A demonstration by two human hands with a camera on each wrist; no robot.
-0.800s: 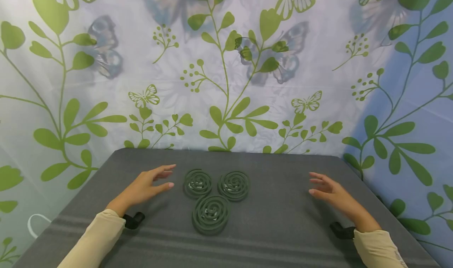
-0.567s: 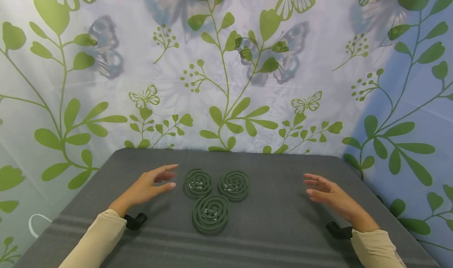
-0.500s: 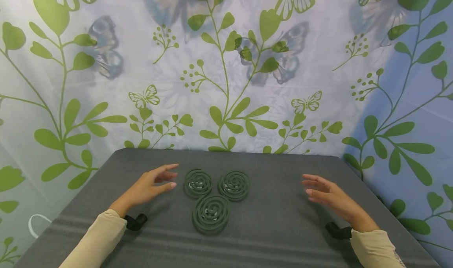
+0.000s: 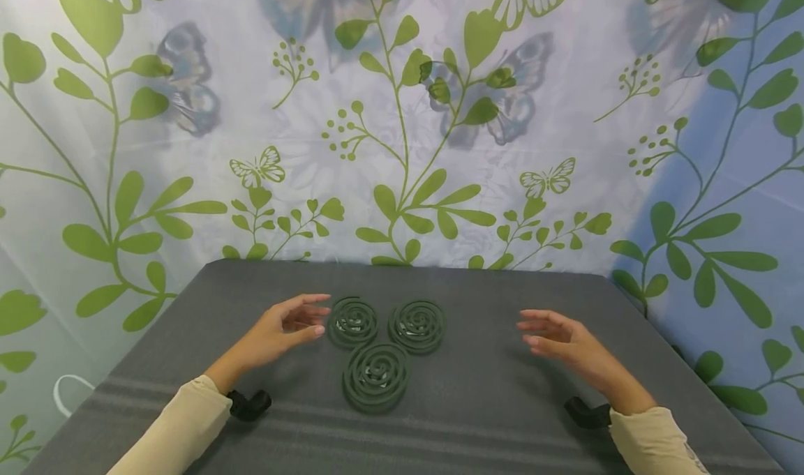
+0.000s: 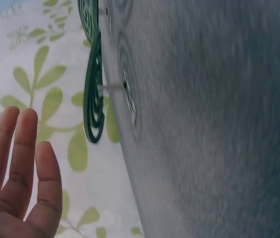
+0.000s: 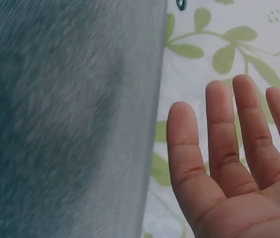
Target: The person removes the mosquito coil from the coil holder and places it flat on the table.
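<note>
Three green mosquito coils stand in a triangle on the dark grey table: a back left coil [image 4: 353, 322], a back right coil [image 4: 417, 326] and a front coil [image 4: 375, 376]. Silvery stands show through their spirals; in the left wrist view a coil [image 5: 88, 99] is held above the cloth by a thin metal stand [image 5: 130, 101]. My left hand [image 4: 276, 334] hovers beside the back left coil, fingertips right at its edge, fingers relaxed. Well to the right of the coils, my right hand [image 4: 568, 342] hangs over the table with fingers extended. Both hands hold nothing.
Behind the grey table [image 4: 490, 405] hangs a white curtain [image 4: 452, 133] printed with green leaves and butterflies. A black wrist mount [image 4: 250, 405] sits at my left wrist, another mount [image 4: 587, 413] at my right. A white loop [image 4: 59, 395] hangs at the left.
Both hands have moved inward, my left to the right up to the back left coil, my right to the left. The view has tipped down slightly. The coils stay in place.
</note>
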